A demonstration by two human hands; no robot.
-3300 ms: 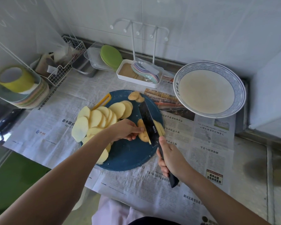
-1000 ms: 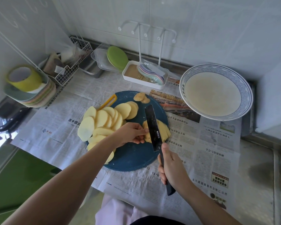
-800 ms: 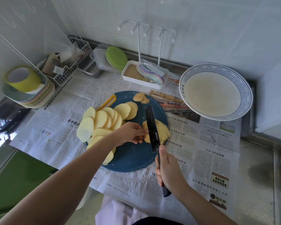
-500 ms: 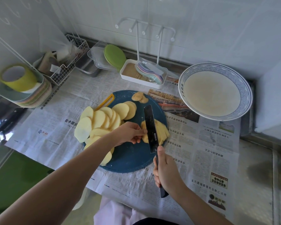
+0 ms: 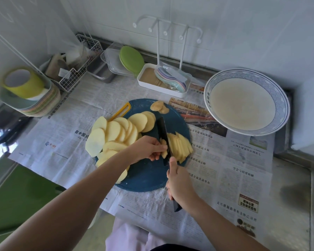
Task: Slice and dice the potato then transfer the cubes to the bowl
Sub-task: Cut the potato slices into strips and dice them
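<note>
Newspaper is spread over the desk (image 5: pixel 225 169) in a white-tiled corner, and a round dark-blue cutting board (image 5: pixel 149 178) is laid on it. A black-bladed kitchen knife (image 5: pixel 163 133) is gripped by its handle in the right hand (image 5: pixel 179 183), with the blade set down into a small stack of potato slices near the board's right edge. The left hand (image 5: pixel 149 149) is curled over the uncut remnant (image 5: pixel 163 151) of that stack, just left of the blade, and pinches it. Compared with a few seconds ago, the blade is found further left in the stack, and more pale-yellow potato strips (image 5: pixel 181 147) are fanned out to its right. This stack is therefore judged nearly reduced to strips, though no cross-cuts into cubes are seen yet. A large fan of round potato slices (image 5: pixel 116 136) is left uncut on the board's left side. No potato is seen in the wide white bowl with a blue patterned rim (image 5: pixel 282 105), far right.
</note>
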